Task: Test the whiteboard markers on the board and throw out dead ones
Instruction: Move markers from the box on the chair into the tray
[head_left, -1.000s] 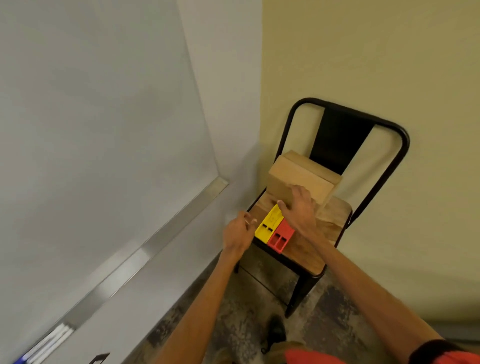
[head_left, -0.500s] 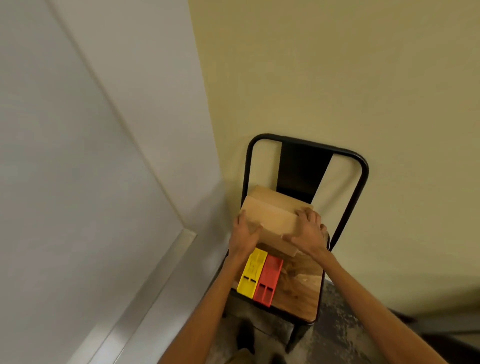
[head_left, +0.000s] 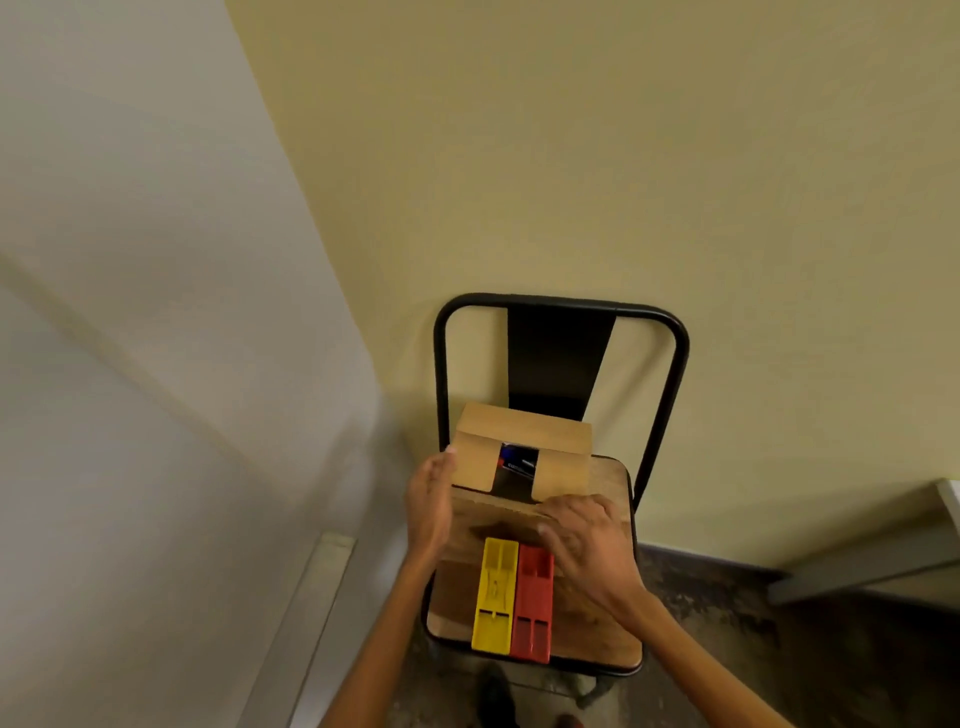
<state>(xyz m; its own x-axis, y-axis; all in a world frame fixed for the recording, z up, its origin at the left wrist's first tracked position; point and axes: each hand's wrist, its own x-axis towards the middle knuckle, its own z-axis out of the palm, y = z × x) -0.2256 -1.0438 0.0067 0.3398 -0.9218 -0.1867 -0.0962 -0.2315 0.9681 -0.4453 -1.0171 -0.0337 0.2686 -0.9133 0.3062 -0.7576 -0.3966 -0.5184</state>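
Since half a second ago the cardboard box (head_left: 563, 473) has come open: it was closed with both palms on its top, and now its flaps are spread. The chair also sits more squarely in my feed than it did.

Nearest me, a dark shoe (head_left: 493, 691) shows on the mottled floor under the front edge of the seat (head_left: 608, 639). At that front edge lie a yellow plastic piece (head_left: 496, 597) and a red plastic piece (head_left: 532, 603), side by side and touching, long sides running front to back.

Just behind them my right hand (head_left: 582, 540) lies on the box's front flap, fingers spread and relaxed, pressing it down toward the seat. My left hand (head_left: 428, 512) stands edge-on against the box's left side, fingers straight and released, touching the cardboard.

The box sits at the back of the seat. Its two side flaps leave a gap between them, and in that gap I see a dark packet (head_left: 517, 462) with blue and red print. I cannot tell whether it holds markers.

Behind the box rises the black chair back (head_left: 558, 358), against a yellow wall (head_left: 623, 156). The whiteboard (head_left: 104, 467) runs along the left, with its metal ledge (head_left: 311, 597) below it, well apart from the chair.
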